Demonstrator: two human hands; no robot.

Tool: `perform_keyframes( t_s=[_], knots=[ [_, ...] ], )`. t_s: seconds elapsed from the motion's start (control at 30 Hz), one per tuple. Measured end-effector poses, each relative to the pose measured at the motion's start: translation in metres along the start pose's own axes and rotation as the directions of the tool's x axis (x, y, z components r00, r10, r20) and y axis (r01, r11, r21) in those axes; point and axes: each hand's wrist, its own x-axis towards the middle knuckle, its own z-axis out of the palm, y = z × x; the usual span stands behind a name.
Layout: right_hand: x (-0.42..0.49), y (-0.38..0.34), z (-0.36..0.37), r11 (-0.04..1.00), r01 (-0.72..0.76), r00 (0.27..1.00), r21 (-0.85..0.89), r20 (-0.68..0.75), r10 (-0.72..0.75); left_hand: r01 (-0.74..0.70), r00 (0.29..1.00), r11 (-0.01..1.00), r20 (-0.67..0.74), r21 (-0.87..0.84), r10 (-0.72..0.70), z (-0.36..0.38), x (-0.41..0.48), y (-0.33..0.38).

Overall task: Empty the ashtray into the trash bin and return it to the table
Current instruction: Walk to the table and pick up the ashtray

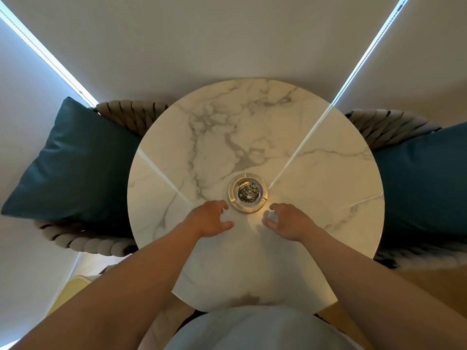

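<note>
1. Glass is the material of the ashtray (248, 193): it is round, thick-walled and clear, with notches in the rim, and a dark grey heap of ash lies in its middle.
2. It stands on the worktop (316, 178), a little nearer to the person than the centre, so the task is only at its beginning, as I judge it.
3. Nothing is done yet: the ashtray is full and not lifted, and no trash bin is visible in the view.
4. What remains is all of it: to take the ashtray, to carry it to the bin, to tip out the ash and to put it back on the worktop.
5. Left hand (209, 219) is just beside the ashtray on its left side, with the fingers (222, 205) spread and curved, holding nothing.
6. Right hand (285, 221) is just beside it on the right, also loosely spread and empty; whether any fingertip touches the rim, I cannot tell.
7. White marble pattern with grey veins covers the round worktop, and its surface is smooth and glossy, because it reflects bright lines of light.
8. On each side stands a chair of thick twisted grey rope (131, 113) with a teal cushion (73, 162) of smooth cloth.
9. Loose ash can spill easily, so I think the ashtray must stay level while it is carried.
</note>
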Motion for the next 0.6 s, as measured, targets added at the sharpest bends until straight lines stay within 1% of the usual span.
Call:
perform_keyframes(
  t_s=[0.1,0.2,0.43,0.6],
  knots=[
    [0.014,-0.001,-0.014,0.999,0.023,0.998,-0.043,-0.055,-0.025,-0.022,0.997,0.995,-0.067,0.095,0.029,-0.011,0.018,0.005],
    [0.026,-0.003,-0.022,0.996,0.034,0.996,-0.082,-0.082,-0.041,-0.032,0.994,0.988,-0.094,0.153,0.047,-0.019,0.034,0.007],
    [0.05,-0.01,-0.026,0.99,0.039,0.992,-0.135,-0.117,-0.056,-0.08,0.989,0.957,-0.096,0.278,0.111,-0.023,0.062,0.012],
    [0.062,-0.011,-0.024,0.98,0.04,0.992,-0.196,-0.106,-0.062,-0.105,0.988,0.948,-0.075,0.299,0.133,-0.019,0.07,0.014]
  ],
)
